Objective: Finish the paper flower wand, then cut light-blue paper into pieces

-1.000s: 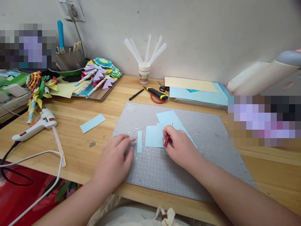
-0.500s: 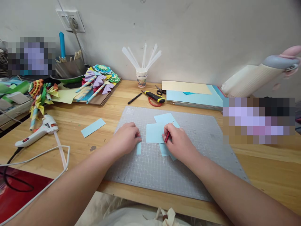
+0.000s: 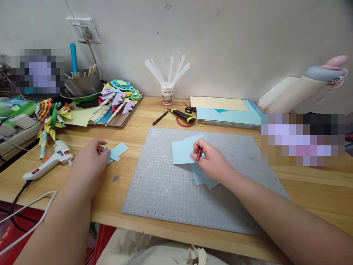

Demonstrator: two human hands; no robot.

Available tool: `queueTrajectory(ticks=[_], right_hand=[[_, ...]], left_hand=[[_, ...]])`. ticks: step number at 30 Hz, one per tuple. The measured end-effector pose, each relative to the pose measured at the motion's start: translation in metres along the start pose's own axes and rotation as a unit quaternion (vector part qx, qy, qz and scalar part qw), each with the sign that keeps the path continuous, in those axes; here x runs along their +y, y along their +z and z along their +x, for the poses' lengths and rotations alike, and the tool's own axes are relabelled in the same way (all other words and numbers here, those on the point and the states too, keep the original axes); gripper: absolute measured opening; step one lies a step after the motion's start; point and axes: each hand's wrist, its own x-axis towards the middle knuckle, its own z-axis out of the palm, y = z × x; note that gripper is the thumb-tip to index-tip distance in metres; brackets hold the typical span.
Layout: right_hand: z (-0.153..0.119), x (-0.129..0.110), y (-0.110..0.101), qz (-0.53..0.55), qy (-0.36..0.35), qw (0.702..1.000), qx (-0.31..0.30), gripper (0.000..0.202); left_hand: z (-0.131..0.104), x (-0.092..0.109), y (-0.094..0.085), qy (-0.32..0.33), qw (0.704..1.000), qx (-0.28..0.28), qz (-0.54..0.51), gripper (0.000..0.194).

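At the left, my left hand [image 3: 92,158] is over the bare wood, its fingertips closed on a small light-blue paper strip [image 3: 105,149]. That strip lies across or just above a longer blue paper strip [image 3: 120,150]; whether they touch, I cannot tell. On the grey cutting mat [image 3: 154,176], my right hand [image 3: 208,156] grips a slim red pencil [image 3: 199,154]. Its fingers also rest at the edge of a light-blue paper sheet [image 3: 182,151], whose near edge casts a shadow. More blue paper pieces [image 3: 200,175] lie beneath, partly hidden by the hand.
A white glue gun [image 3: 52,158] with its cable lies at left beside paper flowers [image 3: 118,92]. Along the back stand a paper cup [image 3: 167,94] of clear sticks, a black pen [image 3: 160,117], yellow-black pliers [image 3: 183,115], scissors [image 3: 188,107] and stacked paper sheets [image 3: 226,115].
My left hand has moved left off the mat with the small strip, over to the longer strip. My right hand stays near the sheets, which have shifted slightly.
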Motion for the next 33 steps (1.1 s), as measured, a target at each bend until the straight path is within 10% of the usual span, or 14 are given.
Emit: queueTrajectory(ticks=[6, 12, 19, 33], right_hand=[[0.057, -0.002, 0.023, 0.022, -0.014, 1.0, 0.013, 0.012], [0.099, 0.003, 0.01, -0.042, 0.021, 0.996, 0.08, 0.019], [0.039, 0.029, -0.042, -0.132, 0.084, 0.985, 0.074, 0.026], [-0.007, 0.026, -0.029, -0.21, 0.186, 0.958, -0.053, 0.044]], left_hand=[[-0.027, 0.036, 0.014, 0.099, 0.992, 0.073, 0.011, 0.044], [-0.065, 0.086, 0.034, 0.269, 0.957, -0.101, -0.045, 0.033], [-0.09, 0.095, 0.03, 0.323, 0.923, -0.205, -0.044, 0.029], [-0.146, 0.082, 0.034, 0.378, 0.874, -0.289, -0.095, 0.026]])
